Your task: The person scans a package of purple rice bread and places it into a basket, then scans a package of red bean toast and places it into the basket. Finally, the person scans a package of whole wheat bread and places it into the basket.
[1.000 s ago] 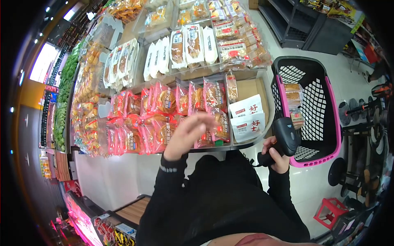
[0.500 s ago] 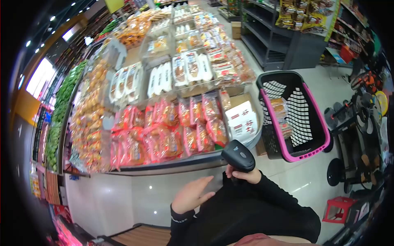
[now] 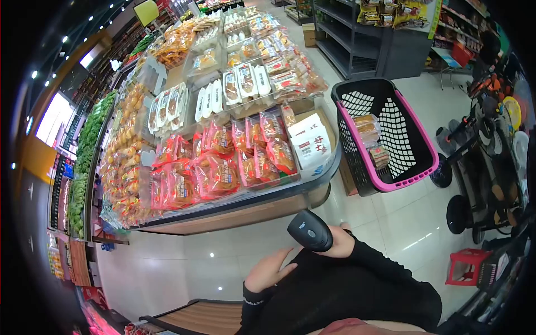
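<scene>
A black handheld barcode scanner (image 3: 310, 230) points toward the display from in front of my body. My right hand (image 3: 341, 243) is wrapped around its handle, which is mostly hidden beneath the scanner head. My left hand (image 3: 270, 271) hangs just left of the scanner, holding nothing, with its fingers stretched out and thumb apart. Beyond both hands, red-and-clear packs of bread (image 3: 218, 170) stand in rows along the near edge of the display. A white box with red lettering (image 3: 310, 142) sits at the display's rounded right corner.
Right of the display stands a black shopping basket with a pink rim (image 3: 410, 184), with a few packaged items inside. Dark shelving (image 3: 349, 39) rises behind it. A red stool (image 3: 464, 267) is at the right, and a wooden-topped surface (image 3: 204, 315) lies at the lower left.
The view has shifted, and the display and basket appear further left. My left hand has come closer to the scanner, which has turned slightly in my right hand and sits lower in view.
</scene>
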The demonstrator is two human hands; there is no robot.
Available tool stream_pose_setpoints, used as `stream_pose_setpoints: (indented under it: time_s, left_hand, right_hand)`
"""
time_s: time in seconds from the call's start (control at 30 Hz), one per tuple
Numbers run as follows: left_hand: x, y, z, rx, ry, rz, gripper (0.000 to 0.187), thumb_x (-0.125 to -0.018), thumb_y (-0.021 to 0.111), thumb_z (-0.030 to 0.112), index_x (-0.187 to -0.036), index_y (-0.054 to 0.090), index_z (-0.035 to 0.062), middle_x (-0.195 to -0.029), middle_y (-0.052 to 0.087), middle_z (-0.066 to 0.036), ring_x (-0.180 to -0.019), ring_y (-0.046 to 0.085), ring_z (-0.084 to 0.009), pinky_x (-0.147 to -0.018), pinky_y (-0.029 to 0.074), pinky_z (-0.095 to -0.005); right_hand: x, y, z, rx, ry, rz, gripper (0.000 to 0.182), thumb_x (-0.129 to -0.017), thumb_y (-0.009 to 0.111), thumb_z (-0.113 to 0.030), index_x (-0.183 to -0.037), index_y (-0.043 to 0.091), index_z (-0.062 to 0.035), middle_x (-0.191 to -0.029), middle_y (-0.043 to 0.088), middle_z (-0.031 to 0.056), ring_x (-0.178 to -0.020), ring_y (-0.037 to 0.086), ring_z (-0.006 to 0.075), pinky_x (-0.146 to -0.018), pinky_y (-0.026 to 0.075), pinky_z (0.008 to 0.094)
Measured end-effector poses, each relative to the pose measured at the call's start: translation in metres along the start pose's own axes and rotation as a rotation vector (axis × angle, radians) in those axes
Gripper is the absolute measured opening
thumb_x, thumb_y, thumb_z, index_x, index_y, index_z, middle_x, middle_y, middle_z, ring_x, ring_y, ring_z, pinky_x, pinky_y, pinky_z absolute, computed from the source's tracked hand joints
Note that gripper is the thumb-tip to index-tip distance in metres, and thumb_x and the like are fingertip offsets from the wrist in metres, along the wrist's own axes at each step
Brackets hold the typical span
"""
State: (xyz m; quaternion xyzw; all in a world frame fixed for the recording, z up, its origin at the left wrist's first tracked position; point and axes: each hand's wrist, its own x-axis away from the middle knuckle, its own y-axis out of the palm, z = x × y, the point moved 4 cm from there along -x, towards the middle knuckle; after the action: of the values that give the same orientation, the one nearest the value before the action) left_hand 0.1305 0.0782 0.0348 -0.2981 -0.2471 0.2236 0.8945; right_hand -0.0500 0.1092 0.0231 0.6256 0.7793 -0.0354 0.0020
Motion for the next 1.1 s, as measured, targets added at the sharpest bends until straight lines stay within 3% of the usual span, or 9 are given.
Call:
stream_pose_setpoints:
  time_s: [0.17, 0.33, 0.4, 0.5, 0.73, 0.8, 0.9, 1.03, 1.1]
  left_hand:
    - [-0.052, 0.027, 0.035, -0.049, 0.141, -0.015, 0.043, -0.078, 0.051, 0.027, -0.112, 0.041, 0.0026, -0.101, 0.051, -0.019, -0.094, 0.048, -0.0324, -0.079, 0.04, -0.0363]
    - [-0.126, 0.077, 0.082, -0.104, 0.164, -0.291, 0.045, -0.08, 0.047, 0.031, -0.114, 0.039, 0.0025, -0.102, 0.051, -0.018, -0.096, 0.048, -0.033, -0.08, 0.039, -0.0354]
    - [-0.159, 0.089, 0.113, -0.146, 0.192, -0.376, 0.045, -0.081, 0.046, 0.032, -0.114, 0.039, 0.0024, -0.102, 0.05, -0.019, -0.094, 0.049, -0.0329, -0.078, 0.041, -0.0357]
    - [-0.201, 0.105, 0.146, -0.147, 0.355, -0.321, 0.043, -0.078, 0.05, 0.028, -0.112, 0.041, 0.0027, -0.102, 0.05, -0.018, -0.092, 0.049, -0.0327, -0.078, 0.041, -0.0359]
    - [-0.277, 0.116, 0.164, -0.054, 0.196, -0.559, 0.045, -0.08, 0.05, 0.031, -0.112, 0.042, 0.0011, -0.098, 0.053, -0.017, -0.089, 0.053, -0.0248, -0.076, 0.041, -0.0312]
    - [-0.307, 0.114, 0.157, -0.013, 0.234, -0.55, 0.04, -0.081, 0.05, 0.026, -0.112, 0.043, 0.001, -0.096, 0.054, -0.014, -0.087, 0.053, -0.0207, -0.074, 0.042, -0.0292]
    - [-0.362, 0.109, 0.152, 0.204, 0.187, -0.584, 0.032, -0.082, 0.049, 0.016, -0.109, 0.044, 0.0004, -0.091, 0.054, -0.007, -0.083, 0.051, -0.0127, -0.072, 0.041, -0.0241]
    - [-0.458, 0.121, 0.125, 0.283, 0.13, -0.565, 0.03, -0.082, 0.047, 0.017, -0.107, 0.046, 0.0005, -0.082, 0.052, -0.002, -0.072, 0.049, -0.0083, -0.065, 0.041, -0.0209]
    - [-0.505, 0.129, 0.116, 0.275, 0.074, -0.546, 0.03, -0.082, 0.048, 0.018, -0.106, 0.046, 0.0011, -0.082, 0.052, -0.001, -0.068, 0.05, -0.0077, -0.061, 0.041, -0.02]
  right_hand:
    - [0.039, -0.049, -0.002, -0.049, -0.052, 0.058, 0.048, -0.066, 0.062, -0.007, -0.109, 0.042, -0.002, -0.095, 0.054, 0.0111, -0.088, 0.053, 0.0186, -0.076, 0.041, 0.0286]
    - [0.109, -0.136, 0.023, 0.185, 0.129, 0.304, 0.049, -0.061, 0.064, -0.006, -0.105, 0.044, -0.0008, -0.091, 0.057, 0.0099, -0.086, 0.055, 0.0184, -0.074, 0.042, 0.0274]
    - [0.13, -0.169, 0.013, 0.042, 0.072, 0.401, 0.039, -0.061, 0.063, -0.004, -0.097, 0.05, -0.0009, -0.085, 0.058, 0.0095, -0.081, 0.057, 0.0177, -0.072, 0.042, 0.0266]
    - [0.162, -0.203, 0.009, -0.005, 0.106, 0.664, 0.03, -0.063, 0.062, -0.002, -0.091, 0.052, -0.0002, -0.083, 0.058, 0.0082, -0.079, 0.055, 0.0151, -0.071, 0.042, 0.0265]
    - [0.209, -0.248, 0.046, -0.224, 0.211, 0.904, 0.021, -0.067, 0.061, -0.004, -0.087, 0.054, -0.0002, -0.078, 0.058, 0.0039, -0.073, 0.053, 0.0113, -0.068, 0.042, 0.025]
    - [0.213, -0.254, 0.044, -0.162, 0.169, 0.945, 0.011, -0.07, 0.054, 0.0, -0.081, 0.05, -0.0004, -0.067, 0.051, 0.0023, -0.056, 0.048, 0.0088, -0.052, 0.039, 0.0216]
    - [0.217, -0.262, 0.042, -0.162, 0.201, 0.989, 0.01, -0.071, 0.053, 0.0, -0.08, 0.049, -0.0003, -0.066, 0.05, 0.002, -0.056, 0.048, 0.0089, -0.052, 0.039, 0.0218]
    - [0.219, -0.271, 0.059, -0.154, 0.233, 1.065, 0.009, -0.071, 0.053, 0.0, -0.079, 0.049, -0.0001, -0.066, 0.05, 0.0019, -0.056, 0.048, 0.0088, -0.052, 0.038, 0.0218]
    - [0.219, -0.276, 0.07, -0.198, 0.33, 1.089, 0.027, -0.066, 0.062, -0.004, -0.091, 0.053, 0.0003, -0.084, 0.058, 0.0056, -0.08, 0.053, 0.0127, -0.073, 0.04, 0.0257]
